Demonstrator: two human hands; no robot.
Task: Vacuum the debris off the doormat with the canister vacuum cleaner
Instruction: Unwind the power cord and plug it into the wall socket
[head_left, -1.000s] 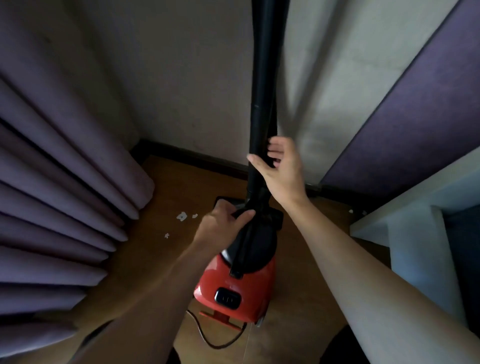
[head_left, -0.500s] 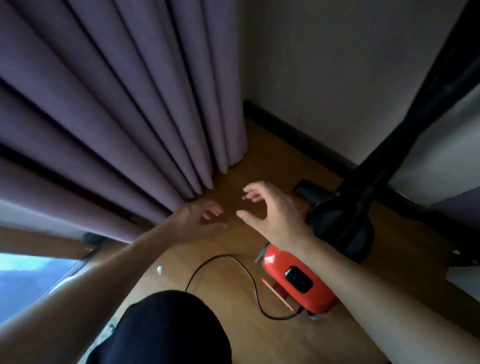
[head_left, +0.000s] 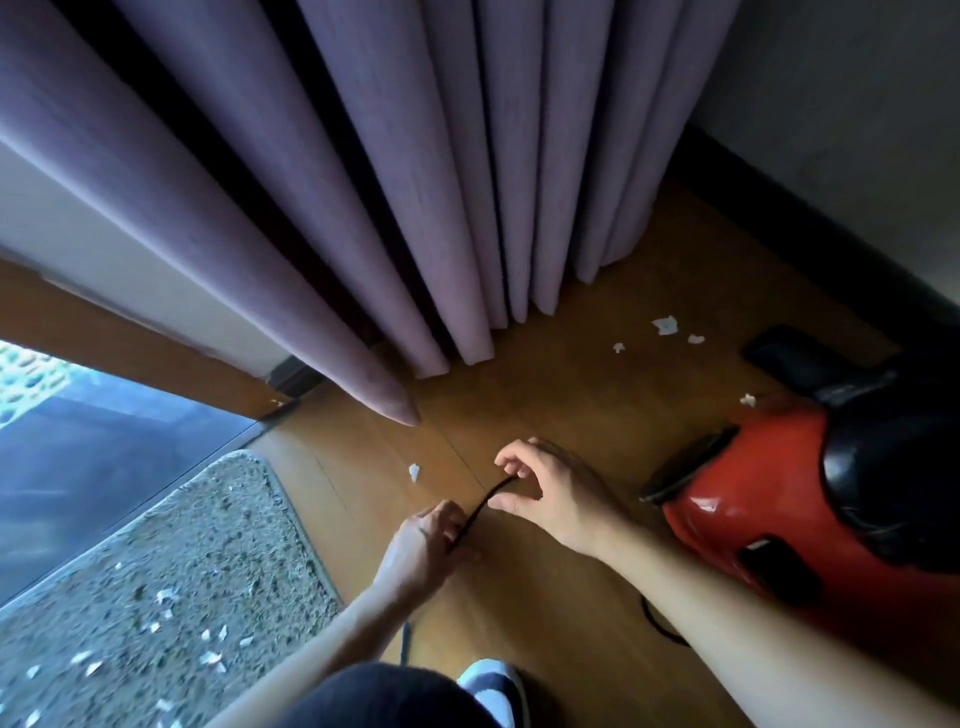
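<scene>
The grey speckled doormat (head_left: 171, 561) lies at the lower left on the wooden floor (head_left: 550, 395), its far edge against the glass door (head_left: 78, 447). White scraps of debris (head_left: 213, 659) are scattered over its near part. The red canister vacuum cleaner (head_left: 748, 499) sits on the floor at the right, well apart from the mat, with its black floor nozzle (head_left: 774, 351) beyond it near the skirting board (head_left: 779, 218).

Between mat and vacuum, both hands hold a thin black power cord (head_left: 485, 501) above the floor. The left hand (head_left: 423, 543) has its fingers curled tight round the cord's lower stretch. The right hand (head_left: 558, 493) pinches the upper end between thumb and bent forefinger, the other fingers loosely curled. Another loop of cord shows under the right forearm.

More paper scraps (head_left: 666, 325) lie loose on the floor near the nozzle, and one lies just beside the mat's corner. Purple curtain (head_left: 363, 182) folds hang down to the floor behind. A white shoe (head_left: 493, 686) shows at the bottom edge.
</scene>
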